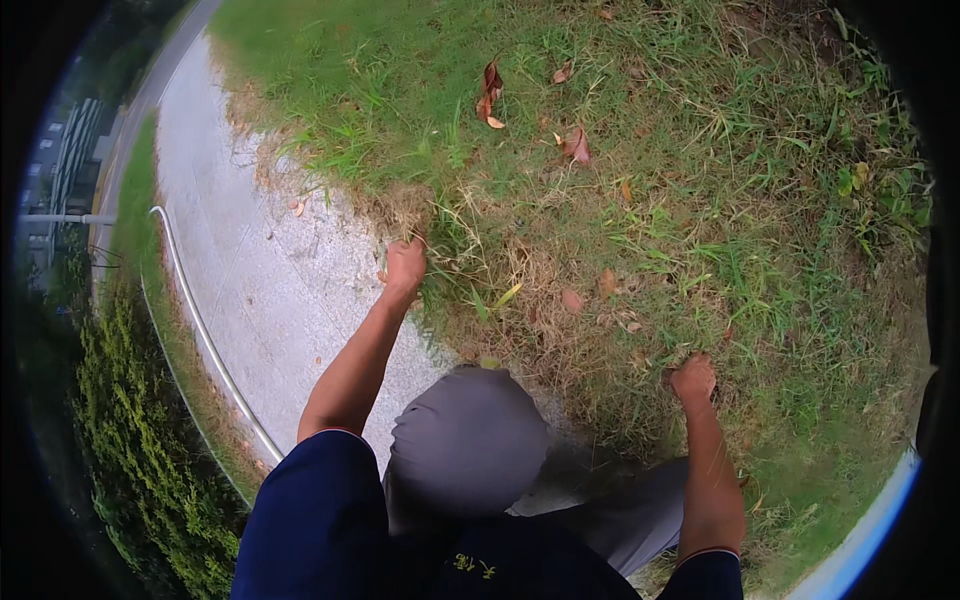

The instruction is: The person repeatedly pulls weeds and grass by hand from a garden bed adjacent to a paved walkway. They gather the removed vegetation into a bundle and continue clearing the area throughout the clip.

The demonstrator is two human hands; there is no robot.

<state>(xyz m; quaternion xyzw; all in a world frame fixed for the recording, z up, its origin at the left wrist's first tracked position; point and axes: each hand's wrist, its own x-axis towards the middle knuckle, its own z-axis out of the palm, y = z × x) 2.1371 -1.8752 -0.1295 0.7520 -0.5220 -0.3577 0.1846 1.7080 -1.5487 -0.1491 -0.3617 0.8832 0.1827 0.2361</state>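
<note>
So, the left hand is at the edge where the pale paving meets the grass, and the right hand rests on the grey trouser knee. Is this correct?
Not quite: in the head view the right hand is down at the grass, apart from the grey trouser knee. The left hand is indeed at the edge where the pale paving meets the grass.

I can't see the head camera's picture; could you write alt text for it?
A person's bare left hand is down at the edge of the grass, beside a pale path, and their bare right hand is down in it further right; any grip is hard to tell. Dry leaves lie scattered there, and a pale rail borders the path's left side.
</note>
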